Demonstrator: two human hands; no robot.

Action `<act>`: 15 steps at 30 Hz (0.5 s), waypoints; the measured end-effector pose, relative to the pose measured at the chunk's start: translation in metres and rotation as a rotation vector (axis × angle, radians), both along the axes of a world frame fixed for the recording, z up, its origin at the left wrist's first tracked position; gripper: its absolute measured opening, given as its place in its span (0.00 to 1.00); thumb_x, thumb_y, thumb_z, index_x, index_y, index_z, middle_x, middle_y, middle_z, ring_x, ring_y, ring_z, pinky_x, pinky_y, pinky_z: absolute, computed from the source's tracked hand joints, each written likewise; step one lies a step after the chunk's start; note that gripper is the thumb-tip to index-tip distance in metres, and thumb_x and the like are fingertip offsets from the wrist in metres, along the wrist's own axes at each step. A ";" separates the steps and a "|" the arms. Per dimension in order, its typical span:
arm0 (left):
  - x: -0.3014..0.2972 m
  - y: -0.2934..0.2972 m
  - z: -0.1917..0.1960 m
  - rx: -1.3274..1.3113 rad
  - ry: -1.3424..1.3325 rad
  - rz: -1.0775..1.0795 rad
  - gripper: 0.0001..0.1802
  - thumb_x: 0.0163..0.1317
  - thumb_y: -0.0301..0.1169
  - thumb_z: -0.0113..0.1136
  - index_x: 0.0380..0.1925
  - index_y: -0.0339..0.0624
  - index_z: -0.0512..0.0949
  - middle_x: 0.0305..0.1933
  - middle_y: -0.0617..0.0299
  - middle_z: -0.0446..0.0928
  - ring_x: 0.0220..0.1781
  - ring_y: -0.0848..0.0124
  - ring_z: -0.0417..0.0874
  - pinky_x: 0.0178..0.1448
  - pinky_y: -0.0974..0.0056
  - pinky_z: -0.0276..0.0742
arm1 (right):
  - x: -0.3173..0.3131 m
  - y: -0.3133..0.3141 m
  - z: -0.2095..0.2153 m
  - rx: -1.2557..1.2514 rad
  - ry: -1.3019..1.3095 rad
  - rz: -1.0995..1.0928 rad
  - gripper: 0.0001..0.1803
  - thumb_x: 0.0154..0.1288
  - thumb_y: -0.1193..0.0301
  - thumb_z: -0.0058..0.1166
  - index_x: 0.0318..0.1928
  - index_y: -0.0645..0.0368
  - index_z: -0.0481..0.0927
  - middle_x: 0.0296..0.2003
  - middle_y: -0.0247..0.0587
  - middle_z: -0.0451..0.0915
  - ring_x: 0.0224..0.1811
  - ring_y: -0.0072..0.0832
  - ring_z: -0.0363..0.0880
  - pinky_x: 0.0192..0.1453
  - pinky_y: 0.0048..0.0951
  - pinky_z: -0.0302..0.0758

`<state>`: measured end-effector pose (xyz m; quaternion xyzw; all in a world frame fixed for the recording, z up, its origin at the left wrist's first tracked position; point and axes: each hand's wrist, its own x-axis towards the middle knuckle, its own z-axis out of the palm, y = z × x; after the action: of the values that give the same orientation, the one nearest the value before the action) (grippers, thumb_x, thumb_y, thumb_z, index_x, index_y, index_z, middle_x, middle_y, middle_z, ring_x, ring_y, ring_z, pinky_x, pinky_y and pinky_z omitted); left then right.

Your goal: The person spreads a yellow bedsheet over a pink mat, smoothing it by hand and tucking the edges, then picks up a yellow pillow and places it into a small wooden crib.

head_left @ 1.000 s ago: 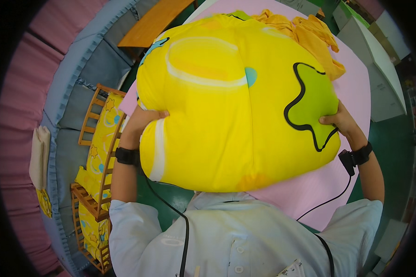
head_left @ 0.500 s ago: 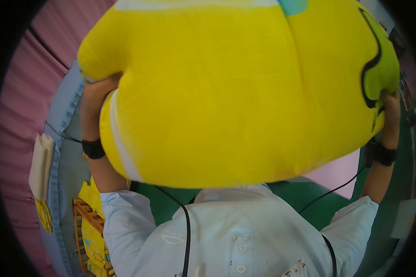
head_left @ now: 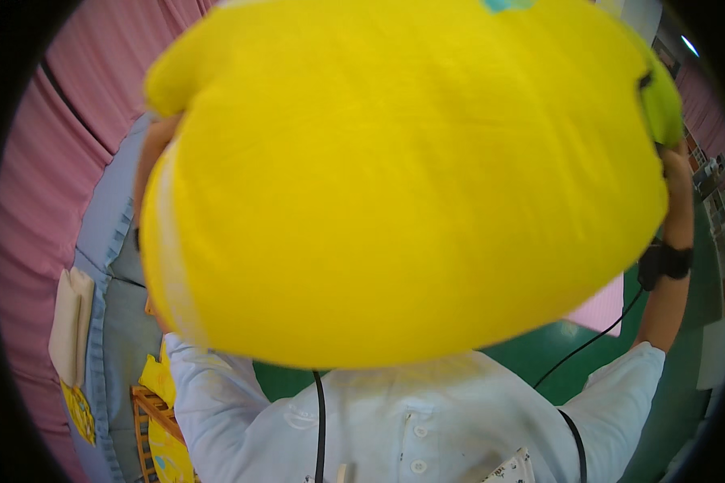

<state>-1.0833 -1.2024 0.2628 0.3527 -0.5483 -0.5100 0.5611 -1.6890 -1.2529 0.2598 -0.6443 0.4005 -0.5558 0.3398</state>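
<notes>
A large, plump yellow cushion (head_left: pixel 403 193) fills most of the head view, held up in front of my chest. It has a white stripe near its left edge, a green part with black marks at its right end and a bit of turquoise at the top. My left hand (head_left: pixel 164 129) grips its left side under a rounded bulge; the fingers are mostly hidden by the cushion. On the opposite side my right hand (head_left: pixel 676 163) clasps the edge just below the green part. Black bands circle my wrists, the left one barely showing.
On the left are a pink curtain (head_left: pixel 44 209), a grey-blue sofa (head_left: pixel 129 314) with a folded cream cloth (head_left: pixel 70 322), and a wooden slatted frame (head_left: pixel 147 406) with yellow patterned fabric. A pink board (head_left: pixel 600 307) shows over the green floor (head_left: pixel 540 346). Cluttered shelves (head_left: pixel 705 173) stand at the right.
The cushion has come closer and its lower edge has dropped over my chest. It now hides most of my left forearm, and less of its green end shows.
</notes>
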 end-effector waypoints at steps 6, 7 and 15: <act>0.006 -0.149 -0.176 0.101 -0.320 -0.012 0.31 0.51 0.32 0.63 0.55 0.36 0.65 0.52 0.62 0.72 0.49 0.69 0.73 0.54 0.66 0.67 | 0.042 -0.157 -0.187 0.331 0.343 -0.067 0.35 0.42 0.75 0.65 0.54 0.60 0.65 0.46 0.36 0.73 0.47 0.29 0.72 0.51 0.28 0.70; 0.024 -0.157 -0.223 0.242 -0.279 0.033 0.33 0.47 0.29 0.66 0.54 0.36 0.64 0.54 0.58 0.71 0.51 0.66 0.73 0.56 0.65 0.67 | 0.068 -0.160 -0.226 0.468 0.252 0.001 0.32 0.42 0.74 0.64 0.52 0.61 0.68 0.44 0.37 0.75 0.45 0.28 0.72 0.50 0.28 0.70; 0.086 -0.198 -0.271 0.546 -0.675 -0.135 0.31 0.52 0.35 0.62 0.55 0.35 0.63 0.50 0.54 0.73 0.50 0.66 0.73 0.55 0.65 0.67 | 0.083 -0.189 -0.227 0.976 -0.050 0.407 0.36 0.49 0.72 0.60 0.59 0.61 0.59 0.52 0.38 0.70 0.53 0.30 0.68 0.58 0.29 0.64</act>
<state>-0.9977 -1.4008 -0.0081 0.5982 -0.5679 -0.5279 0.2024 -1.6064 -1.4417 0.0332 -0.4622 0.4714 -0.2429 0.7108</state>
